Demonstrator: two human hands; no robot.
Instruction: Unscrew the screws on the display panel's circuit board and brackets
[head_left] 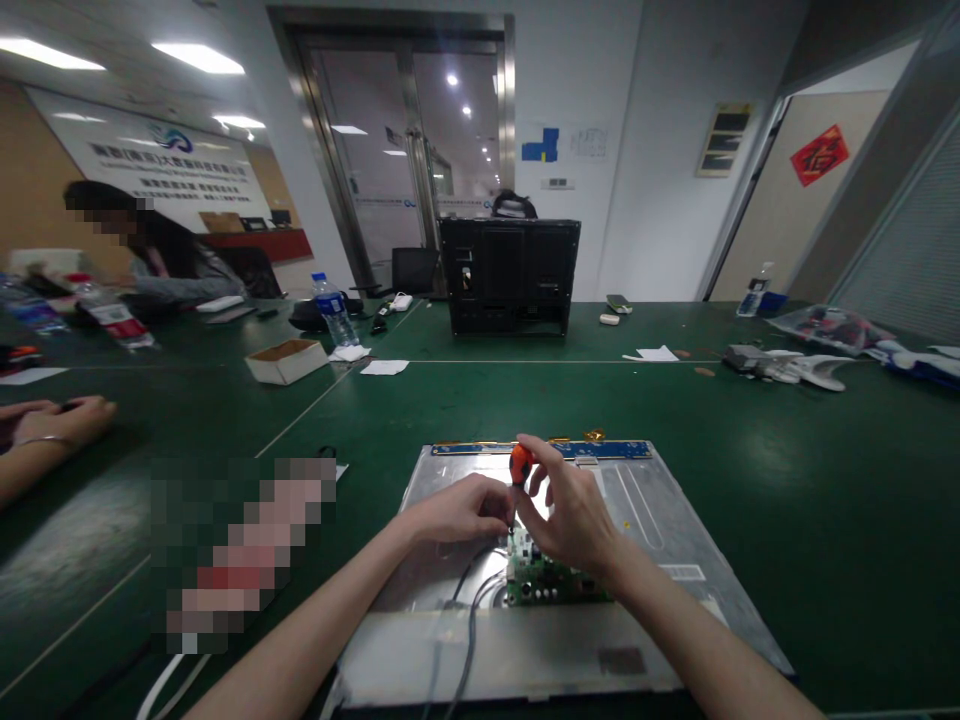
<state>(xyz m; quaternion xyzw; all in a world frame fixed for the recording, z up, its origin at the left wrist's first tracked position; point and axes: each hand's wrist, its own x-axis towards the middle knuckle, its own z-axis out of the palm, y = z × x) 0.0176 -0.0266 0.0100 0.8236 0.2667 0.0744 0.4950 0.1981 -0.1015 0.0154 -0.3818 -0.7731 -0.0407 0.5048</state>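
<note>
My right hand (pixel 574 510) grips a screwdriver (pixel 520 463) by its orange and black handle. The tool stands upright, its tip down at the corner of a green circuit board (pixel 551 585). Beside the shaft, my left hand (pixel 469 508) has its fingers pinched close to the tip; what they hold is hidden. The board sits on the silver metal back of a display panel (pixel 645 610) lying flat on the table. A narrow blue board (pixel 615 450) runs along the panel's far edge. Grey cables (pixel 474 630) run from the circuit board toward me.
A black monitor housing (pixel 510 275) stands across the green table (pixel 840 500). To the left are a small open box (pixel 286 362), a water bottle (pixel 334 310) and a blurred-out object (pixel 251 550) with cables. Another person's hands (pixel 56 430) rest at the left edge.
</note>
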